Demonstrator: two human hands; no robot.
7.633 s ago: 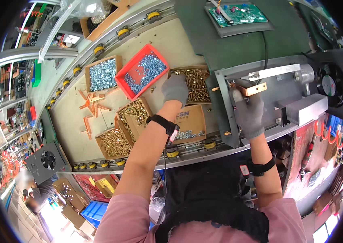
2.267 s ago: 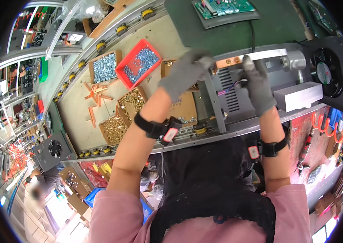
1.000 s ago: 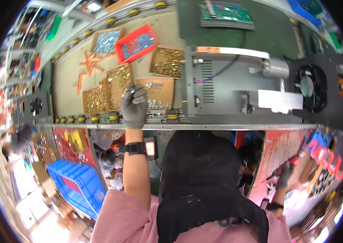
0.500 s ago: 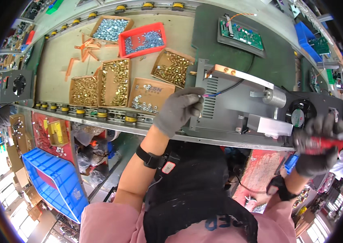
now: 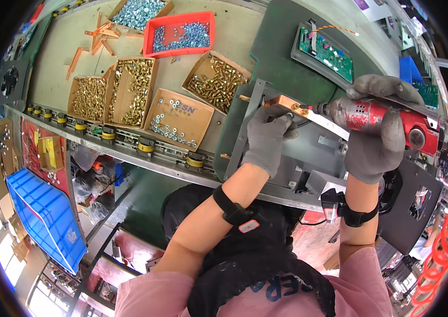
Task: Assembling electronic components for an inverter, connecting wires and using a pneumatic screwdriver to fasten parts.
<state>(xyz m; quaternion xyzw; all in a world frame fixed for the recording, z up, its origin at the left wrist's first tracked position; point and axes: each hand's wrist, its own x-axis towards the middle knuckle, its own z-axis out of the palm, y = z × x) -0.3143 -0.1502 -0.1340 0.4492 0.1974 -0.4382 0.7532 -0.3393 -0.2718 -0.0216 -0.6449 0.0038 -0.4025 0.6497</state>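
Observation:
My left hand (image 5: 270, 134), in a grey glove, is closed with thumb and forefinger pinched at the end of a black cable (image 5: 304, 123). The fingertips partly hide the cable end. Just beyond them lies a copper bar (image 5: 282, 100) with brass bolts (image 5: 300, 109) on it, at the open grey metal chassis (image 5: 242, 140). In my gloved right hand (image 5: 377, 145) is a red power screwdriver (image 5: 369, 116), held level. Its tip points left and is close to the brass bolts; whether it touches one I cannot tell.
Cardboard trays of brass bolts (image 5: 131, 92) and nuts (image 5: 179, 119), plus a red bin (image 5: 179, 34) of silver fasteners, stand left of the chassis. A green circuit board (image 5: 327, 53) sits behind it. An orange coiled hose (image 5: 440, 253) hangs at right; a roller rail (image 5: 108, 132) lines the bench.
The screwdriver in my right hand has come in from the right to the copper bar. My left hand has moved right, from the chassis's left edge to beside the bar. The view has shifted.

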